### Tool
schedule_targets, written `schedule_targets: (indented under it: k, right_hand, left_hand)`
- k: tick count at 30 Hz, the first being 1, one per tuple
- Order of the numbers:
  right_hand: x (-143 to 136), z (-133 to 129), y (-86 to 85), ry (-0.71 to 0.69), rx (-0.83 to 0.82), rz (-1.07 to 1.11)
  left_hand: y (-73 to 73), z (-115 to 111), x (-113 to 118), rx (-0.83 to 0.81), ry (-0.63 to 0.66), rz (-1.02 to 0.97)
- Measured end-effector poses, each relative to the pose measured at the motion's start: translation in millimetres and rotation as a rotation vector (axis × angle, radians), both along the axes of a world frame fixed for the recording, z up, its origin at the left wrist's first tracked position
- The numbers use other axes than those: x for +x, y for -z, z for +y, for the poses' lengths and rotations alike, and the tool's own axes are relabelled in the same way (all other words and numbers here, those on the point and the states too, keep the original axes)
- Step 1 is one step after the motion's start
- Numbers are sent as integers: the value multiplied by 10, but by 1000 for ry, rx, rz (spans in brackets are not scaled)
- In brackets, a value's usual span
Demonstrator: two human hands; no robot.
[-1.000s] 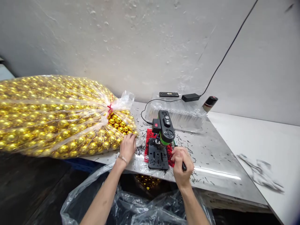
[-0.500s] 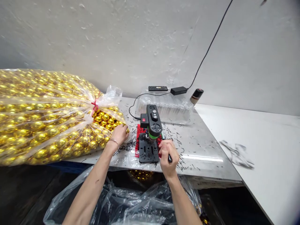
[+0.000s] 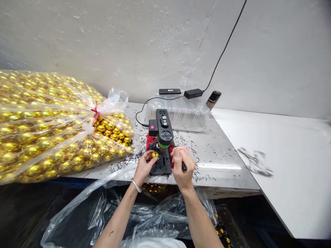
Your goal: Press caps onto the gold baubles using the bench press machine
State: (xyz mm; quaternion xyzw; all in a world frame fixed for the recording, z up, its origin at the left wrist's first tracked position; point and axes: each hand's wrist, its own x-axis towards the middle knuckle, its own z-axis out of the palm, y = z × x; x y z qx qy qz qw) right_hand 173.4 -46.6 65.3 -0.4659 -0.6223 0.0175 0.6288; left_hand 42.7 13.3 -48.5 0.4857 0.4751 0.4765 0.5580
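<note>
Between the fingertips of my left hand is a shiny gold ball with a dark mark on top. It is just above the black slotted base plate of a small black bench machine. My right hand is wrapped around the machine's lever handle, whose black end shows past the fingers. Under the machine lies a red mat. To the left, gold balls show at the opening of a big clear plastic bag tied with red string.
Behind the machine, a clear plastic tray bears a black adapter and a black remote. A can stands beside it. Black shavings litter the metal tabletop. Gloves lie on the white table. Clear plastic hangs below.
My left hand has moved right from the bag's opening to the machine's base plate, with a gold ball in its fingers. My right hand stays on the lever. The view has shifted slightly.
</note>
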Motion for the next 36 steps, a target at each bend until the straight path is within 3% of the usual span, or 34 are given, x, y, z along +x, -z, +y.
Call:
schedule_targets:
  k: [5,8,14,19,25,36]
  right_hand:
    - [18,-25,44,-18,10,-40]
    - [22,-38,79,-26,-6,-44]
    - [31,-48,110,-28,-2,-56]
    - [32,-55,127,-21,1,-68]
    - [28,-58,184,-22,18,-74]
    - [92,22,700,-40,132,-152]
  left_hand:
    - [19,-14,60,220,27,388]
    - [26,-50,62,314,-3,519]
    - [80,-107,54,424,-98,547]
    - [78,-100,79,534,-56,638]
    - [153,-67,115,511,-47,622]
    - [183,-85,111,544,-45,629]
